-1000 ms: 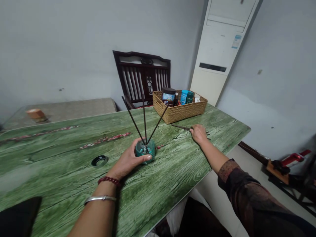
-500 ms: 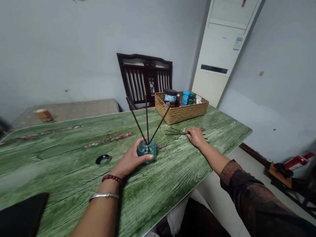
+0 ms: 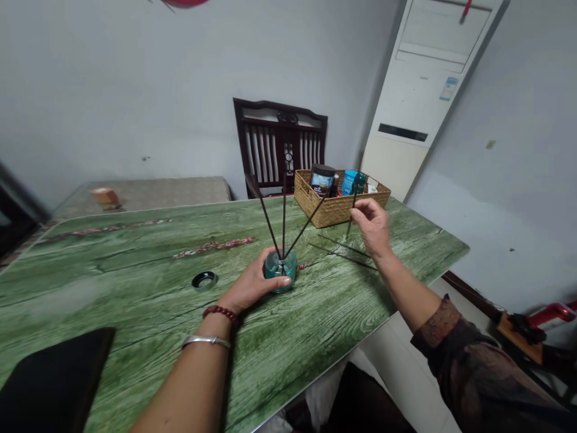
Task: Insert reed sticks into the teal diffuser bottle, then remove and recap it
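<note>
My left hand (image 3: 255,279) is wrapped round a teal glass reed diffuser bottle (image 3: 280,273) on the table. Three dark reeds (image 3: 283,222) fan out of the bottle's neck. To the right, my right hand (image 3: 372,225) pinches another dark reed stick (image 3: 349,224) upright between thumb and fingers, above the table in front of the basket. Below that hand, loose reed sticks (image 3: 347,257) lie on the tabletop, partly hidden by my right wrist. A black ring-shaped cap (image 3: 204,280) rests left of the bottle.
A wicker basket (image 3: 324,213) with jars and bottles stands at the back of the green wood-patterned table (image 3: 148,294). Behind are a dark wooden chair (image 3: 283,144) and a tall white air conditioner (image 3: 419,102). A black flat object (image 3: 54,385) lies at the near left.
My right hand has risen from the loose reeds with one stick in its fingers. My left hand still holds the bottle. The whole view has shifted slightly.
</note>
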Available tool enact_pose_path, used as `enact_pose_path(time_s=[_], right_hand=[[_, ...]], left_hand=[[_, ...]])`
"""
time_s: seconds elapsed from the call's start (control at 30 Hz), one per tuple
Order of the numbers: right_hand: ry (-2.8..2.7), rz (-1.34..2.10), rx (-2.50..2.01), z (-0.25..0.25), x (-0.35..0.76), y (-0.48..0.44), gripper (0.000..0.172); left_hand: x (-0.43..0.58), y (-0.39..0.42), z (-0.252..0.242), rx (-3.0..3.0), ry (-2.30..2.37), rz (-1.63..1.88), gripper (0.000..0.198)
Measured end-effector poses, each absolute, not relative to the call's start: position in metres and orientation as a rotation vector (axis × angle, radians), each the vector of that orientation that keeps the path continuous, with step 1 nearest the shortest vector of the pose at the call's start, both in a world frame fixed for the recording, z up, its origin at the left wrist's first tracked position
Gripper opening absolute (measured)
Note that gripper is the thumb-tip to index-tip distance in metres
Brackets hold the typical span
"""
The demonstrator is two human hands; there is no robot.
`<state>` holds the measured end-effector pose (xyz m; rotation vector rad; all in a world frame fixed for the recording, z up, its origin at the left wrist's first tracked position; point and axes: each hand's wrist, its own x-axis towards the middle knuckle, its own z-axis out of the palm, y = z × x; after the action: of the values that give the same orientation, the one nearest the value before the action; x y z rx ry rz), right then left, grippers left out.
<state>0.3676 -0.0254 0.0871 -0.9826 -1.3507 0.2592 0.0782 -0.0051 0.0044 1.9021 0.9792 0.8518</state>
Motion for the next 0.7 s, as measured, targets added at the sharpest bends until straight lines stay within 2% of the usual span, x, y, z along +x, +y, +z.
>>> enact_pose_path(time_s=[0.13, 0.23, 0.53, 0.7], right_hand=[[-1.238, 0.667, -0.702, 0.103, 0.321, -0.034, 0.026], [-1.255, 0.792, -0.63, 0.103, 0.295, -0.032, 0.029], [-1.38, 0.839, -0.709, 0.078, 0.263, -0.012, 0.03], [-1.536, 0.814, -0.851, 0.071, 0.256, -0.015, 0.022]], left_hand=[[0.079, -0.006, 0.004, 1.889, 0.974, 0.866, 0.078], [0.079, -0.004, 0.002, 1.901, 0.968, 0.861, 0.079], [0.078, 0.0, -0.003, 1.926, 0.935, 0.883, 0.081], [0.078, -0.001, -0.002, 1.936, 0.913, 0.876, 0.079]])
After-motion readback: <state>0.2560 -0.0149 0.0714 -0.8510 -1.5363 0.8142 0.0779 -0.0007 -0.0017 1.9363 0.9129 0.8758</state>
